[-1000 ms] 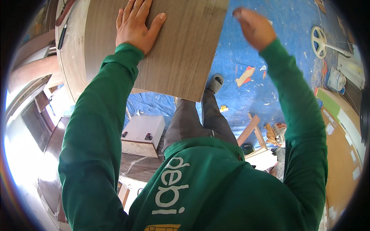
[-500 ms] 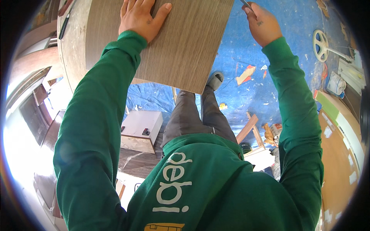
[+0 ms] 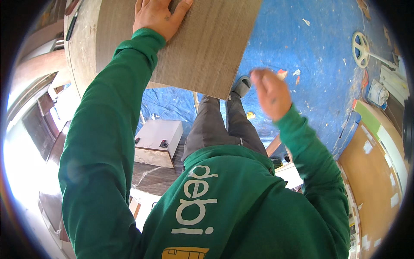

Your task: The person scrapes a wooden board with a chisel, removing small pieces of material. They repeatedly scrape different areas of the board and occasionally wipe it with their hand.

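Note:
A wood-grain panel in grey-brown lies in front of me, its near right corner above my legs. My left hand rests flat on its face, thumb spread, with the fingertips cut off by the upper edge. Off the panel's right edge, above the floor, is my right hand, blurred by motion. Its fingers look curled together, and what they hold cannot be made out.
The panel lies on a worktable, where a dark-handled tool sits at the left. A white box with dark hinges stands below. Scraps litter the blue floor sheet; a white wheel-shaped part and a brown board are at the right.
My right hand has come down and left, toward the panel's near corner. The thin grey tool seen in it before is no longer visible. My left hand stays on the panel.

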Available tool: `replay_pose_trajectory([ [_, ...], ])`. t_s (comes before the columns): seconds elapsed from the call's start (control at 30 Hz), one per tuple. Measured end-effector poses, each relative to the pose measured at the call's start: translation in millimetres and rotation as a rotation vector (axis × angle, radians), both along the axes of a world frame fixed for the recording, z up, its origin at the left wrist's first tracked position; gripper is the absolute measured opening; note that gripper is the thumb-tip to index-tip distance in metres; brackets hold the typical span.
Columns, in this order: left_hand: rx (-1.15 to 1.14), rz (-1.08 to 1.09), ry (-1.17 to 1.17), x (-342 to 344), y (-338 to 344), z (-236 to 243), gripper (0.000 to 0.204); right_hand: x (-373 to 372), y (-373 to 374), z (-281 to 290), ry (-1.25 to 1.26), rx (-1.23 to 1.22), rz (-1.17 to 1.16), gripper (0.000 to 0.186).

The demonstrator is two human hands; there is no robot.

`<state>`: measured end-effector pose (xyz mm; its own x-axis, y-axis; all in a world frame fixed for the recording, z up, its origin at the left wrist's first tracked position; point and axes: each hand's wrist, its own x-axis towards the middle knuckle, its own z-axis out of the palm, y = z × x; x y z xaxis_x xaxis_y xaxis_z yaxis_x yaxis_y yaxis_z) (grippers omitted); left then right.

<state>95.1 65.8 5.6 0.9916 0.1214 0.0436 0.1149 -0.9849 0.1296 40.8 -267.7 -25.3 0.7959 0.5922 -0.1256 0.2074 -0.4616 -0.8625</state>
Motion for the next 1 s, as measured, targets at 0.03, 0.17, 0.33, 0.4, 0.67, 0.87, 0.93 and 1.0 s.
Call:
replay_pose_trajectory([
  [0.03,-0.001,0.000,-0.002,0,0,0,0.070,22,6,-4,-0.050,0.037,-0.105,0.018],
  [0.17,0.011,-0.017,-0.011,0,1,-3,0.069,83,27,-26,-0.073,-0.044,-0.164,0.019],
  [0.33,0.009,-0.030,-0.032,0,3,-7,0.069,23,11,-27,-0.171,0.039,0.099,0.017],
  [0.4,0.015,-0.023,-0.023,-1,3,-7,0.070,-31,0,-18,-0.209,0.083,0.206,0.027],
  [0.67,0.012,-0.025,-0.018,0,1,-5,0.069,-52,-4,-13,0.298,0.088,-0.157,0.026],
  [0.87,0.008,-0.037,-0.035,0,2,-8,0.067,39,39,-4,0.461,0.207,-0.353,0.041],
  [0.93,-0.001,-0.040,-0.043,0,2,-9,0.067,47,52,-4,0.409,0.236,-0.377,0.040],
  [1.0,-0.001,-0.046,-0.044,0,3,-10,0.067,44,57,-7,0.348,0.200,-0.370,0.038],
])
